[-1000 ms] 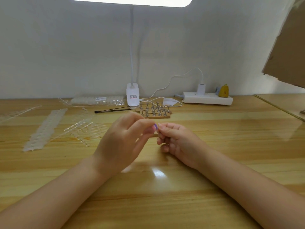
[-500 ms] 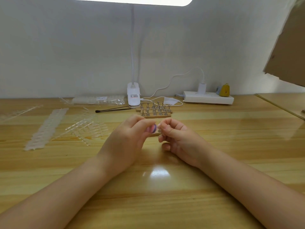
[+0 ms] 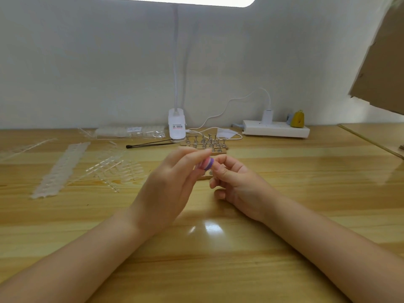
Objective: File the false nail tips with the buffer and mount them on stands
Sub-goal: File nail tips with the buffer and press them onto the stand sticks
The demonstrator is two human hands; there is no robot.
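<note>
My left hand (image 3: 168,186) pinches a small pink and purple buffer (image 3: 206,164) between thumb and fingers, above the middle of the wooden desk. My right hand (image 3: 238,184) is just to its right, fingertips pinched together against the buffer's end; a nail tip there is too small to make out. Behind the hands a wooden block with several metal stands (image 3: 207,143) sits on the desk. A second small wooden piece (image 3: 204,177) shows under my fingers. Clear strips of false nail tips (image 3: 113,169) lie to the left.
A clip lamp base (image 3: 176,125) stands at the back with a white cable and a power strip (image 3: 276,129). A black thin tool (image 3: 148,144) lies by the lamp. A long white tip strip (image 3: 60,169) and a bag of tips (image 3: 131,131) lie left.
My left hand has turned the buffer so more of its pink and purple end shows. Both hands stay close together at the same spot.
</note>
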